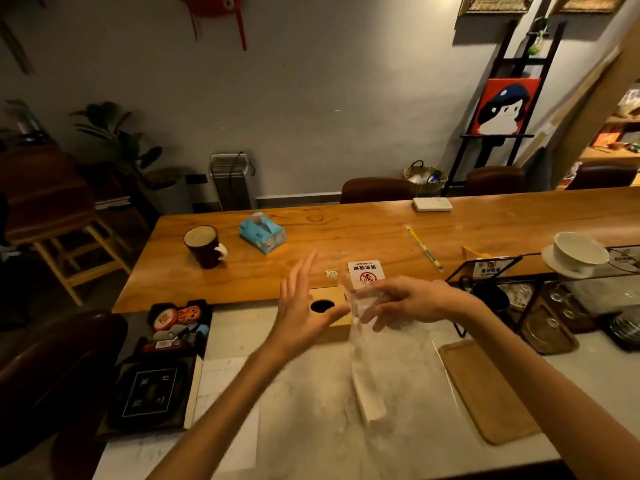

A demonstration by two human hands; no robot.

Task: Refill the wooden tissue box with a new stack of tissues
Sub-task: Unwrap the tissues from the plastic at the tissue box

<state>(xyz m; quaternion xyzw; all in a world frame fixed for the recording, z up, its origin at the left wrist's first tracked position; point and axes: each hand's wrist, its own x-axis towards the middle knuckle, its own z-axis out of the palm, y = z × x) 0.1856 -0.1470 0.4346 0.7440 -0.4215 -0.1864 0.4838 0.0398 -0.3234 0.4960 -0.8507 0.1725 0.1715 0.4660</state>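
- Left hand (300, 306): open, fingers straight and close together, palm turned toward the wooden tissue box (329, 293), covering its left end; contact with the box cannot be told.
- Wooden tissue box: at the far edge of the pale counter (311, 410), against the raised wooden counter (346, 230); round dark opening showing between thumb and fingers of the left hand.
- Right hand (412, 303): fingers curled round the upper end of the tissue stack (370, 368).
- Tissue stack: long, whitish, motion-blurred; held just right of the box, upper end level with the box, lower end slanting toward the near edge of the pale counter.
- Wooden tray (485, 386): flat near the right edge of the pale counter, beside the stack.
- Black tray (156, 393): at the left edge of the pale counter.
- On the raised wooden counter: dark mug (204, 245) and blue tissue pack (263, 233) toward the left end, no-smoking card (366, 273) at the near edge behind the box.
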